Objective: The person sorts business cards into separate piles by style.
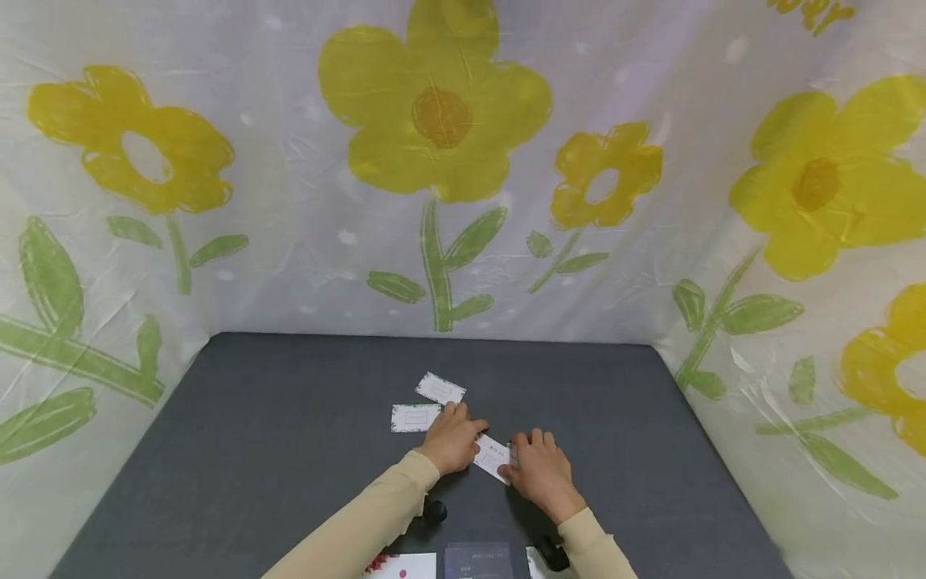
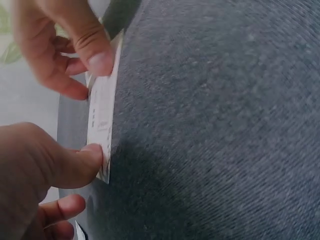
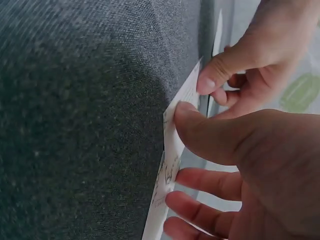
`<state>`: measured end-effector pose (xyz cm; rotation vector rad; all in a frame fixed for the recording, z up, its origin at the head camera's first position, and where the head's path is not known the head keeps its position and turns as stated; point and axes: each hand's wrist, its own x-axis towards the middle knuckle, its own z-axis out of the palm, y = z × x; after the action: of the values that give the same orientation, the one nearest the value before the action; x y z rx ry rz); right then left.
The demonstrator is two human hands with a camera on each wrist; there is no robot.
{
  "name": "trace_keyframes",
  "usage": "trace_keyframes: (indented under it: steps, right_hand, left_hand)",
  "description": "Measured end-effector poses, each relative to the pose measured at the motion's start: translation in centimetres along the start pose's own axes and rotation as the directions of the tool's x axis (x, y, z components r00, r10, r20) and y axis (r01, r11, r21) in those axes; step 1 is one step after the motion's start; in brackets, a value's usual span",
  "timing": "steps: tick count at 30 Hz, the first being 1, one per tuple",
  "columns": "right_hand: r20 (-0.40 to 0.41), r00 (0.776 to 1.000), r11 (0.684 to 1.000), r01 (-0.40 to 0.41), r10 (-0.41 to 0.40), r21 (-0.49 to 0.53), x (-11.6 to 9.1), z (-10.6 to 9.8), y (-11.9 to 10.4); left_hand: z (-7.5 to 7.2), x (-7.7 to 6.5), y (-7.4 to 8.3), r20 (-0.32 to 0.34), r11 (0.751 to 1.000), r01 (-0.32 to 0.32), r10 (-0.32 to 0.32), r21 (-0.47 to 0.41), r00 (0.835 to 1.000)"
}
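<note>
Holding one small white card (image 1: 493, 457) between them, both hands meet near the middle of the dark grey table (image 1: 253, 450). The left hand (image 1: 452, 438) pinches the card's left end, its thumb pressed on one corner in the left wrist view, and the right hand (image 1: 538, 466) pinches the right end with thumb on one face and fingers curled behind. The card is a thin rectangle, white, with faint small print in lines across its face (image 2: 101, 117); the wording is too small to read. It sits tilted, its right end nearer the person than its left.

Just beyond the left hand lie two more white cards with speckled dark edges: one card (image 1: 415, 417) flat to the left of the knuckles, another card (image 1: 440, 388) a little farther off and turned at an angle. At the near edge of the table, between the sleeves (image 1: 362, 523), lie a white card with a pink dot (image 1: 405, 567) and a dark grey card (image 1: 477, 560).
</note>
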<state>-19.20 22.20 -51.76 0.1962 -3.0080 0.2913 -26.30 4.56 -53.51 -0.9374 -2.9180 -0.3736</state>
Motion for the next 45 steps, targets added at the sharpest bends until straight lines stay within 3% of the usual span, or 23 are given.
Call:
trace_keyframes:
  steps: [7, 12, 16, 19, 24, 26, 27, 28, 30, 32, 34, 38, 43, 45]
  right_hand:
    - [-0.045, 0.998, 0.998, 0.051, -0.052, -0.025, 0.3, -0.2, -0.5]
    - [-0.010, 1.000, 1.000, 0.004, -0.004, 0.026, 0.7, -0.2, -0.5]
    - [-0.088, 0.995, 0.994, -0.030, 0.040, 0.105, 0.7, 0.5, 0.2]
    - [-0.184, 0.981, 0.984, -0.022, 0.055, 0.175, 0.5, 0.9, 0.9]
    - [-0.290, 0.955, 0.979, 0.003, 0.058, 0.205, -0.1, -0.2, 2.1]
    - [-0.287, 0.956, 0.978, -0.002, 0.063, 0.210, -0.7, -1.4, 2.7]
    - [-0.268, 0.961, 0.975, -0.007, 0.068, 0.222, -1.1, -2.2, 3.0]
    - [-0.244, 0.967, 0.971, -0.013, 0.073, 0.239, -1.5, -3.1, 3.4]
    - [-0.167, 0.982, 0.953, -0.034, 0.087, 0.300, -2.6, -4.8, 4.1]
    - [-0.079, 0.993, 0.931, -0.055, 0.089, 0.360, -3.8, -6.1, 4.9]
    - [0.001, 0.998, 0.914, -0.060, 0.065, 0.402, -5.3, -7.0, 5.8]
    - [0.161, 0.987, 0.869, -0.099, 0.023, 0.485, -8.1, -7.1, 7.2]
    - [0.319, 0.948, 0.773, -0.196, -0.009, 0.604, -10.2, -5.7, 8.5]
    - [0.337, 0.941, 0.765, -0.207, -0.014, 0.610, -10.6, -5.0, 8.9]
  left_hand:
    - [0.7, 0.0, 0.2, -0.093, 0.999, -0.014, 0.018, 0.039, 0.995]
    - [0.6, -0.3, 0.3, -0.134, 0.998, -0.026, 0.033, 0.056, 0.990]
    - [1.0, -0.9, 0.5, -0.215, 0.996, -0.045, 0.062, 0.083, 0.975]
    - [1.4, -1.2, 0.7, -0.331, 0.993, -0.056, 0.086, 0.100, 0.940]
    - [0.5, -1.5, 2.0, -0.530, 0.986, -0.133, 0.165, 0.097, 0.832]
    - [-0.4, -1.7, 3.0, -0.543, 0.982, -0.175, 0.182, 0.064, 0.820]
    - [-0.8, -1.9, 3.6, -0.532, 0.981, -0.191, 0.179, 0.033, 0.828]
    - [-1.3, -2.1, 4.2, -0.506, 0.980, -0.200, 0.168, -0.010, 0.846]
    - [-2.1, -2.7, 5.7, -0.417, 0.973, -0.193, 0.124, -0.128, 0.901]
    - [-2.6, -3.4, 7.1, -0.309, 0.949, -0.165, 0.077, -0.269, 0.948]
    - [-2.8, -4.2, 8.5, -0.198, 0.920, -0.110, 0.037, -0.376, 0.979]
    - [-2.3, -5.9, 10.5, -0.057, 0.871, -0.027, -0.001, -0.491, 0.998]
    - [-0.7, -7.4, 11.9, 0.021, 0.860, 0.020, -0.010, -0.510, 1.000]
    - [0.1, -7.8, 12.1, 0.008, 0.871, -0.006, 0.011, -0.490, 1.000]
